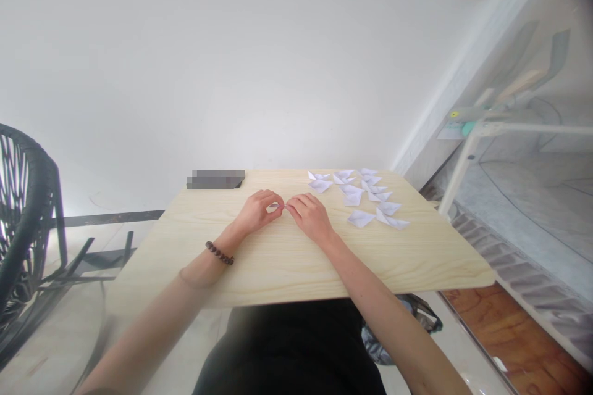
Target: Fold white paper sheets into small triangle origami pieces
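Over the middle of the light wood table, my left hand (259, 211) and my right hand (309, 215) meet at the fingertips. Between them is a small piece of folded white paper (275, 205), mostly hidden by the fingers. Each hand pinches it from its own side, thumb against fingers. A dark bead bracelet (219, 253) circles my left wrist. To the right of my right hand stand several folded white paper boats (353, 195), grouped in loose rows toward the table's far right part.
The wood table (287, 271) reaches back to a white wall (259, 74). A dark, pixelated flat object (215, 180) lies at its far left corner. A dark woven chair (41, 197) stands at the left. At the right is a white metal frame (463, 166).
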Demonstrator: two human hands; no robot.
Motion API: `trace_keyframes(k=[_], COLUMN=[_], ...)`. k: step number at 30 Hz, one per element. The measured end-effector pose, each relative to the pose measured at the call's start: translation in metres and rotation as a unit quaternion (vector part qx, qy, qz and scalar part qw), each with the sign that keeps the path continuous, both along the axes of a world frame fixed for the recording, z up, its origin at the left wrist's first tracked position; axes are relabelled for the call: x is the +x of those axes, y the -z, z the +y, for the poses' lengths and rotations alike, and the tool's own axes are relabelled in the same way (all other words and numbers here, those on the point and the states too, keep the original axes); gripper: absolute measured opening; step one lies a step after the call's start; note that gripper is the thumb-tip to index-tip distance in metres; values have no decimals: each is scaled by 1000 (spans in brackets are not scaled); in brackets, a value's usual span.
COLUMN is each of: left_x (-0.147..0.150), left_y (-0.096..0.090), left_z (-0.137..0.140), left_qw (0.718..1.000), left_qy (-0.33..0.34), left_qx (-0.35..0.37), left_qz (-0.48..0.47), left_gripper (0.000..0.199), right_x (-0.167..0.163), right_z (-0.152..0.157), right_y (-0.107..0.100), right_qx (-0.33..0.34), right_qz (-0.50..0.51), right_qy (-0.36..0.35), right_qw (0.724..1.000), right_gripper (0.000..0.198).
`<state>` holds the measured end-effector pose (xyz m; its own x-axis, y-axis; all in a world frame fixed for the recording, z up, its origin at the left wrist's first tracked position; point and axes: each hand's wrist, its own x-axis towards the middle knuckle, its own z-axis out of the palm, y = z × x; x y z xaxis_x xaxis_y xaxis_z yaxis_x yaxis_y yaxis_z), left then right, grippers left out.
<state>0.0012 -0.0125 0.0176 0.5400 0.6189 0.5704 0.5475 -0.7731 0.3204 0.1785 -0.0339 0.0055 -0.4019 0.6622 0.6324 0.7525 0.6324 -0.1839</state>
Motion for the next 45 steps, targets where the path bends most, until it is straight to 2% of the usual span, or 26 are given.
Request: trace_keyframes(k=[45], left_x=[-3], left_y=[-2], left_z=[-2], left_qw=[999], left_qy=[-17], left_qx=[8], left_qz=[-32], left_gripper=[11], right_x=[4], right_z=[1], right_y=[0], right_qx=[-2], right_qz=[6], right_qy=[23], right_qw=[1000], right_gripper=[21])
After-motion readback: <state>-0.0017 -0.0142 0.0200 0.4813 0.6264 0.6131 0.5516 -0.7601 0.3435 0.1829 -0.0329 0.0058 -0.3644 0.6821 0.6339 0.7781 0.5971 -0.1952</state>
